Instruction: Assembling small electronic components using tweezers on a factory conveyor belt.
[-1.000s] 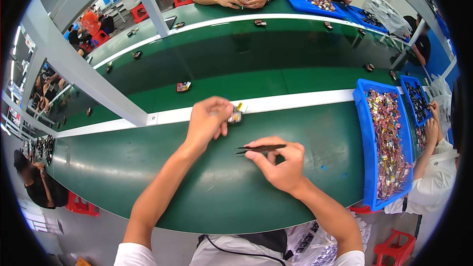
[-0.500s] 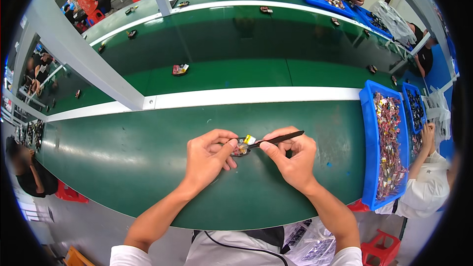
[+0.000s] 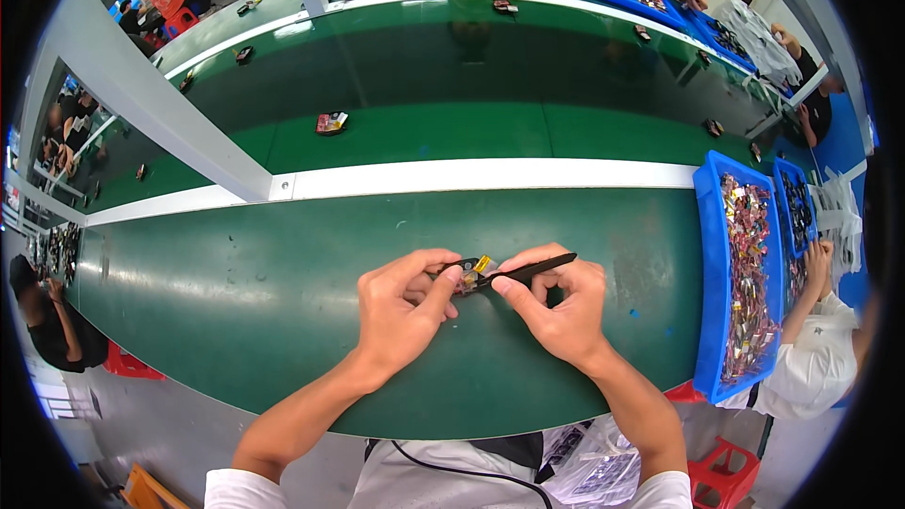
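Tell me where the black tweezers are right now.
In the head view, the black tweezers sit in the right hand, just right of centre over the green table, tips at the small part the left hand holds.

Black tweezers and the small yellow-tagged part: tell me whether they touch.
Touching. The head view shows the black tweezers in the right hand with their tip meeting the small part pinched by the left hand.

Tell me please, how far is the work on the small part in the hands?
Done: the left hand has a small part with a yellow piece pinched over the green table. In hand: the right hand puts black tweezers to it. Left: the blue tray on the right is full of similar parts; one small part lies on the belt beyond.
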`<state>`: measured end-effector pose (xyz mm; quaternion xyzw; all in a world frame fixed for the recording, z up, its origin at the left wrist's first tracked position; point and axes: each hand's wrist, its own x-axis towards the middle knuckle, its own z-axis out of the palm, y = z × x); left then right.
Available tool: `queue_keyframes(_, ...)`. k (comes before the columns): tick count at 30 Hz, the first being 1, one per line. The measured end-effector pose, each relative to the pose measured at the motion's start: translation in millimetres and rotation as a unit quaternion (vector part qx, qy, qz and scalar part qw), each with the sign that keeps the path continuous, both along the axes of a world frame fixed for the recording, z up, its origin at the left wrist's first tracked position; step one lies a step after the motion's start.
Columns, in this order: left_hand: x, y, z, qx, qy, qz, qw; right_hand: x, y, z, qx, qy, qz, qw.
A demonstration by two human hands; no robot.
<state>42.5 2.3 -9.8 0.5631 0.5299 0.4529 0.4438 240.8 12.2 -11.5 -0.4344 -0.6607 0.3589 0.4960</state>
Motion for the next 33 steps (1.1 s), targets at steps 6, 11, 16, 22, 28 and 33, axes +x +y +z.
queue_keyframes(6, 1, 0, -3, 0.016, 0.019, 0.012, 1.0, -2, -1, 0, 0.02, -0.012, -0.018, 1.0)
queue_keyframes(11, 3, 0, -6, 0.066, 0.034, 0.03, 0.997, -1, -1, 1, 0.034, -0.042, -0.022, 0.998)
queue_keyframes(16, 2, 1, -6, 0.122, 0.063, 0.01, 0.991, 0, -1, -2, -0.017, -0.028, -0.014, 0.999)
queue_keyframes(22, 0, 2, -7, 0.188, 0.079, -0.012, 0.979, 4, 3, 3, -0.128, 0.101, 0.017, 0.986)
queue_keyframes(28, 3, 0, -6, 0.204, 0.079, -0.002, 0.976, 6, 3, 1, -0.178, 0.141, 0.012, 0.974)
queue_keyframes(33, 3, -2, -5, 0.16, 0.067, 0.011, 0.985, 2, 0, 4, -0.101, 0.082, -0.012, 0.991)
